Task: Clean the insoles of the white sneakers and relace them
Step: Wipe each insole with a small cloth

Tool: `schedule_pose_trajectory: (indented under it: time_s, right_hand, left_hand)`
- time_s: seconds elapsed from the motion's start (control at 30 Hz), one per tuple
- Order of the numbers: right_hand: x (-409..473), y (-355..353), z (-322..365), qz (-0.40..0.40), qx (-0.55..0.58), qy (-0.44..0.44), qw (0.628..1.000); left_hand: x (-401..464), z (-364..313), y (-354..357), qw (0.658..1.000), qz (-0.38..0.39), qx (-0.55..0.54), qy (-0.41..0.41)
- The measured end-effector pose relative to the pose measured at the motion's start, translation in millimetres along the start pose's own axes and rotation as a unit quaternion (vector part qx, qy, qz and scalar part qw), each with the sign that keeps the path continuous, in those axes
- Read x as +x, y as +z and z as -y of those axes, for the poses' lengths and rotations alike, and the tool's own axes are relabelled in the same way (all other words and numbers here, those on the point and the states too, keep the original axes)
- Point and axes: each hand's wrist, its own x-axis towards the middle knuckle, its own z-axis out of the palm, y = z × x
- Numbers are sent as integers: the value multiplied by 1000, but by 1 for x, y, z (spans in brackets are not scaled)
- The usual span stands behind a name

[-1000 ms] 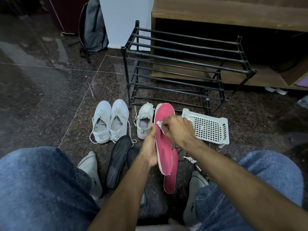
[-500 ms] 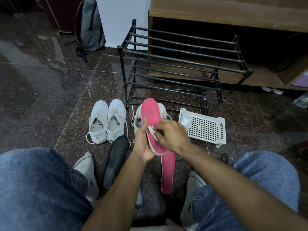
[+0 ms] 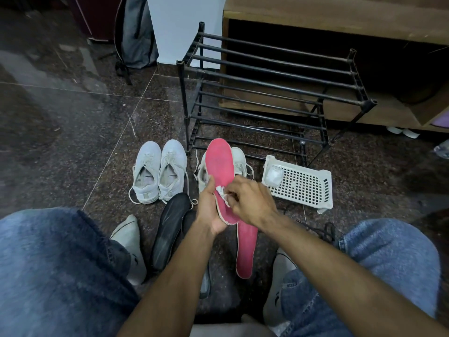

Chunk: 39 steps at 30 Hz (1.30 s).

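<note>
My left hand (image 3: 209, 207) grips a pink insole (image 3: 220, 164) by its heel end, toe pointing away and up. My right hand (image 3: 250, 203) pinches a small white wipe (image 3: 222, 192) against the insole's middle. A second pink insole (image 3: 246, 249) lies on the floor below the hands. Two black insoles (image 3: 170, 227) lie to its left. A pair of white sneakers (image 3: 159, 171) stands on the floor at the left. Another white sneaker pair (image 3: 239, 158) is mostly hidden behind the held insole.
A black metal shoe rack (image 3: 272, 93) stands just beyond the sneakers, in front of a wooden cabinet (image 3: 340, 18). A white perforated basket (image 3: 301, 186) with a crumpled wipe lies at the right. My knees in jeans and socked feet frame the floor. A grey backpack (image 3: 136, 32) leans far left.
The held insole tilted leftward over the hidden sneakers. My right hand slid the wipe down from near the toe toward the insole's middle.
</note>
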Motion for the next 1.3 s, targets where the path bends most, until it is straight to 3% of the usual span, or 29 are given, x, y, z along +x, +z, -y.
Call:
schedule_pose_trajectory:
  time_s: [0.13,0.27,0.33,0.43,0.63,1.0,1.1,1.3]
  right_hand:
    - [-3,10,8,70,5,-47,996]
    - [-2,14,-14,236,71,-15,969]
    - [1,22,-33,276,75,16,958]
    - [4,39,-69,256,126,140,948]
    - [-7,96,-129,218,74,317,920]
    - [-9,197,-145,224,159,459,845]
    - [-10,218,-149,222,200,495,816]
    - [-12,235,-145,176,180,543,801]
  left_hand:
    - [3,-9,-7,999,-34,-1,19]
    - [9,-15,-21,991,-114,59,40]
    - [16,-12,-37,975,-166,138,46]
    - [24,-1,-66,930,-248,270,38]
    - [30,24,-101,884,-298,359,-34]
    - [75,41,-136,886,-302,336,-101]
    - [90,43,-147,877,-308,348,-119]
    - [103,54,-163,848,-328,400,-114]
